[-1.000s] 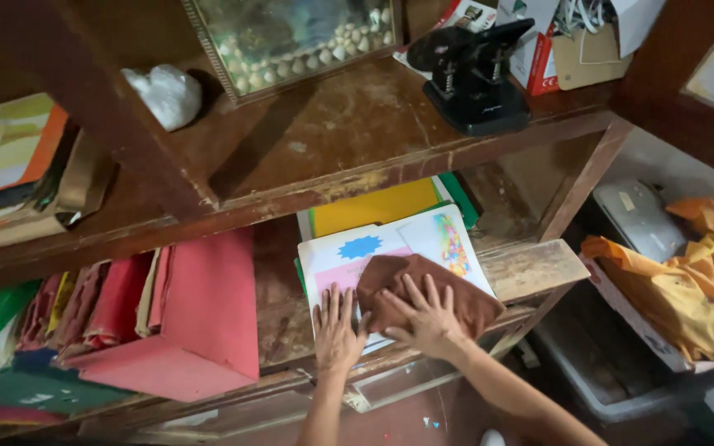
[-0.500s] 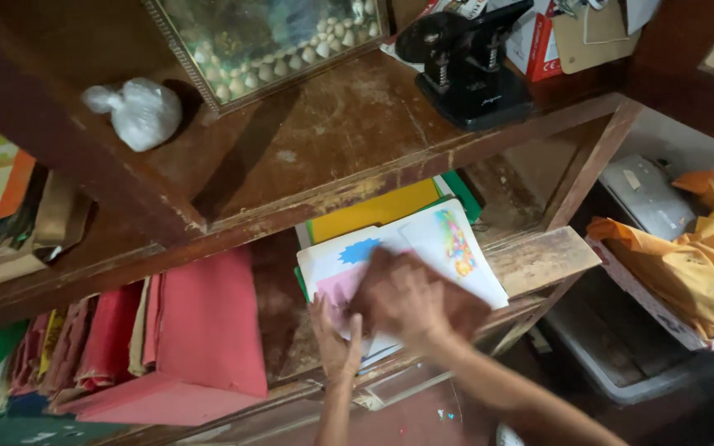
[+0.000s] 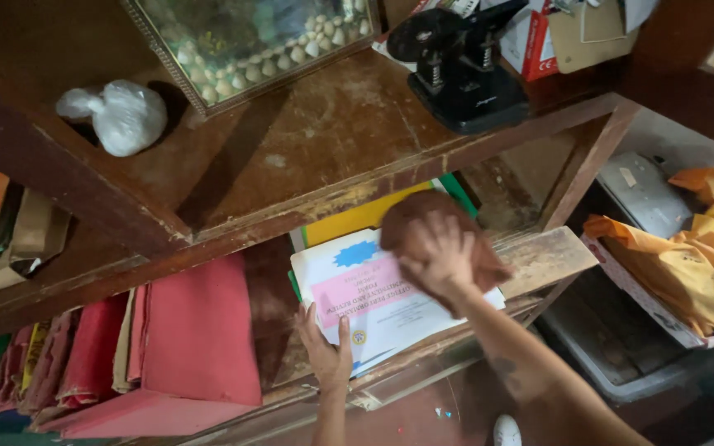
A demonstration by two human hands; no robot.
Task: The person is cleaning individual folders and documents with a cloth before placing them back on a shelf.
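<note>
Two hands share the work: right hand (image 3: 440, 258), grip clamped on a brown cloth (image 3: 431, 219), wipes the booklet (image 3: 382, 301) which the flat, open left hand (image 3: 326, 347) below steadies on the shelf (image 3: 547, 256).

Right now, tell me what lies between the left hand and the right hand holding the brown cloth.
In the head view, only the white booklet with its pink label spans the gap: the left hand presses its lower corner, the right hand holds the cloth at its upper edge.

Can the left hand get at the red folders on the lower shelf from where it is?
Probably yes. The left hand rests on the white booklet, and the red folders lie just beside it on the same shelf, with nothing between.
</note>
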